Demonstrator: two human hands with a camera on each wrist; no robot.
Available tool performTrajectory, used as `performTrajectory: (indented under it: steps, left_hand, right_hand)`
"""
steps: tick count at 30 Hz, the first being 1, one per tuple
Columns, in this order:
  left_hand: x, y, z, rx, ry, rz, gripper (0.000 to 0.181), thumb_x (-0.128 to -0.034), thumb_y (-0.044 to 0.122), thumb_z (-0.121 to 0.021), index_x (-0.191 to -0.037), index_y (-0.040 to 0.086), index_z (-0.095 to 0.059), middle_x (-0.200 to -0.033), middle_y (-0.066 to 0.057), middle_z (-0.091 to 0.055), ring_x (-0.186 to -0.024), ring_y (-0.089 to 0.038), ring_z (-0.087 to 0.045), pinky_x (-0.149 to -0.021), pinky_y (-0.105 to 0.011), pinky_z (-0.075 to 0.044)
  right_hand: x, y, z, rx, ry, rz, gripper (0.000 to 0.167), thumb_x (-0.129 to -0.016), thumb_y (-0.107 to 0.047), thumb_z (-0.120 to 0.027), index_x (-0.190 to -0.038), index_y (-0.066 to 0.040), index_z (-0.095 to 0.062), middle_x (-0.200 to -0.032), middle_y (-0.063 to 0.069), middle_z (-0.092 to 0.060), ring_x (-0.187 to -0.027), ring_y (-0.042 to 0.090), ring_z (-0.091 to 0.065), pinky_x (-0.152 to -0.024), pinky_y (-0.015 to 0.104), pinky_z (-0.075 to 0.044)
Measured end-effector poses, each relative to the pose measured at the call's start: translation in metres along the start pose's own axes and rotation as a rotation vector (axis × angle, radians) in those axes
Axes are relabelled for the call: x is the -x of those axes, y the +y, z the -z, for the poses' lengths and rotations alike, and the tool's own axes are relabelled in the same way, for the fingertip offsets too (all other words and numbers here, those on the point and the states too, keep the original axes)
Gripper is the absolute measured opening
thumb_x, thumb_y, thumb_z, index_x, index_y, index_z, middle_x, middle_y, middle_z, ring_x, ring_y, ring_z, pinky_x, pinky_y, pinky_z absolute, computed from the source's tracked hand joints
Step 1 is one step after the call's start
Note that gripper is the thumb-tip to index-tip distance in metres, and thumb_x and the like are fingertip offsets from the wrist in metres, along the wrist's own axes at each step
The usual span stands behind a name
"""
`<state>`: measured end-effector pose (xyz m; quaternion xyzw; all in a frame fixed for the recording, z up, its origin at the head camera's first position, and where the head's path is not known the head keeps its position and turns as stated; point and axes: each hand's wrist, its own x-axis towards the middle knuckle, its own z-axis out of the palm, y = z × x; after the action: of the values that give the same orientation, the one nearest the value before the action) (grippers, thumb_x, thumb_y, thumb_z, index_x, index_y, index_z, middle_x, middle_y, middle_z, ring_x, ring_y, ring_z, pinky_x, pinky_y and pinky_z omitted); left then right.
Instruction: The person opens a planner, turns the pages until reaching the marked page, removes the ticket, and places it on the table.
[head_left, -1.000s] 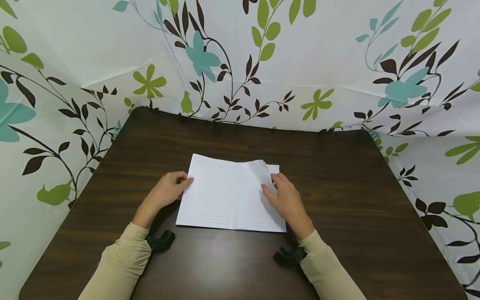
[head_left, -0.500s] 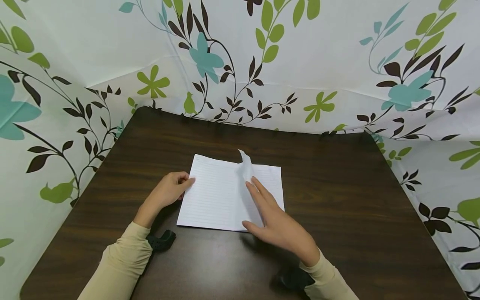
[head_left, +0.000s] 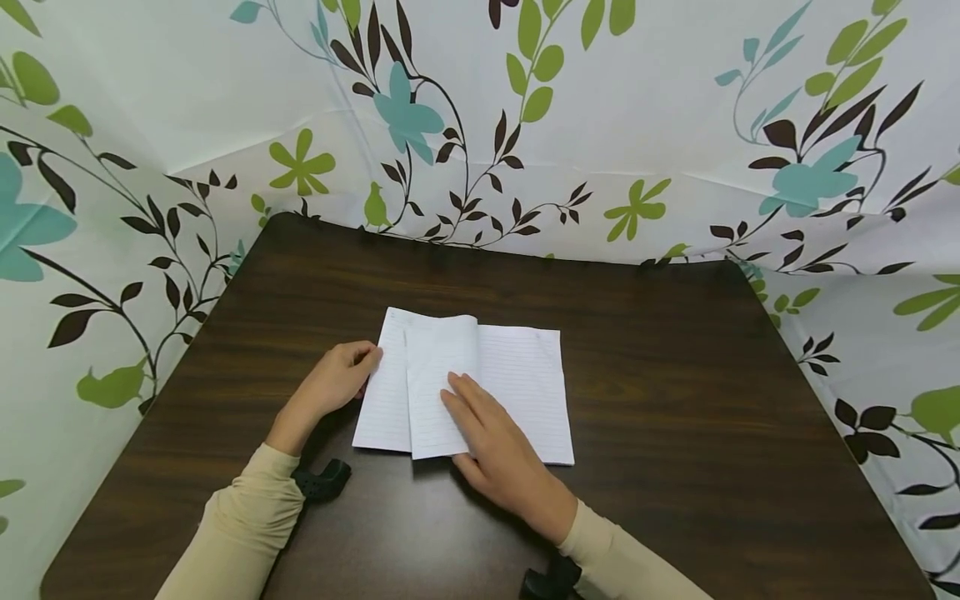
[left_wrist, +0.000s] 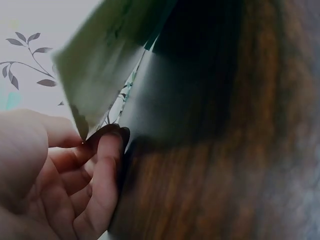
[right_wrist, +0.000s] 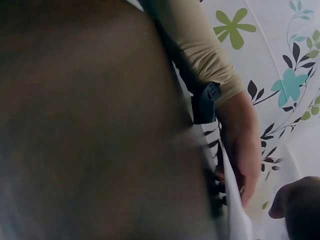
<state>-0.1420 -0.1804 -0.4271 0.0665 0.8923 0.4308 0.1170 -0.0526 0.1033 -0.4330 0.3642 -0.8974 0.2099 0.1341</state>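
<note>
An open notebook (head_left: 525,383) with lined white pages lies on the dark wooden table. At its left edge, my left hand (head_left: 336,385) pinches the pages between thumb and fingers; the left wrist view shows this hand (left_wrist: 65,175) with the thumb over the edge and the fingers curled beneath. A loose page (head_left: 437,367) lies folded over the left half, its free edge short of the notebook's left side. On that page rest the extended fingers of my right hand (head_left: 502,446). In the right wrist view, part of the right hand (right_wrist: 302,202) is dark at the corner.
The brown table (head_left: 675,400) extends around the notebook on all sides. Behind it hangs a white cloth (head_left: 480,83) printed with leaves and flowers. Black wrist cameras, such as the left one (head_left: 322,482), sit below both wrists.
My right hand has swept from the notebook's right side leftward, turning a page over onto the left half. The left hand has stayed at the left edge.
</note>
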Motion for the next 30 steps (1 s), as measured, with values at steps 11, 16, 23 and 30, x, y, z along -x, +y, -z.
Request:
performTrajectory:
  steps: [11, 16, 23, 30]
  left_hand:
    - [0.0, 0.004, 0.001, 0.017, 0.003, 0.003, 0.048, -0.1137, 0.04, -0.037, -0.106, 0.002, -0.065, -0.072, -0.008, -0.056, -0.065, -0.019, -0.057, -0.06, -0.033, -0.052]
    - [0.0, 0.005, 0.0, 0.008, -0.012, 0.018, 0.049, -0.11, 0.049, -0.046, -0.101, 0.004, -0.063, -0.069, -0.005, -0.054, -0.062, -0.019, -0.056, -0.058, -0.032, -0.049]
    - [-0.001, 0.005, 0.001, -0.024, -0.016, -0.003, 0.041, -0.1054, 0.046, -0.059, -0.096, 0.006, -0.061, -0.072, -0.003, -0.057, -0.06, -0.016, -0.054, -0.053, -0.031, -0.043]
    - [0.0, 0.002, -0.002, -0.015, -0.015, -0.023, 0.027, -0.1069, 0.029, -0.06, -0.096, 0.005, -0.06, -0.073, -0.004, -0.058, -0.059, -0.016, -0.054, -0.054, -0.031, -0.045]
  right_hand:
    - [-0.005, 0.002, -0.02, -0.018, -0.096, 0.059, 0.067, -0.094, -0.021, -0.075, -0.152, -0.005, -0.047, -0.164, 0.014, -0.042, -0.155, 0.031, -0.038, -0.124, 0.046, -0.036]
    - [-0.009, 0.001, -0.026, -0.013, -0.127, 0.076, 0.063, -0.1, -0.034, -0.07, -0.153, -0.009, -0.047, -0.163, 0.011, -0.043, -0.155, 0.029, -0.039, -0.124, 0.046, -0.035]
    - [-0.015, -0.001, -0.028, -0.029, -0.211, 0.1, 0.066, -0.104, -0.046, -0.062, -0.157, -0.012, -0.042, -0.169, 0.009, -0.035, -0.159, 0.027, -0.03, -0.128, 0.046, -0.029]
    - [-0.018, 0.004, -0.025, -0.228, -0.281, 0.124, 0.058, -0.108, -0.035, -0.057, -0.159, -0.012, -0.04, -0.167, 0.006, -0.037, -0.157, 0.021, -0.034, -0.127, 0.045, -0.03]
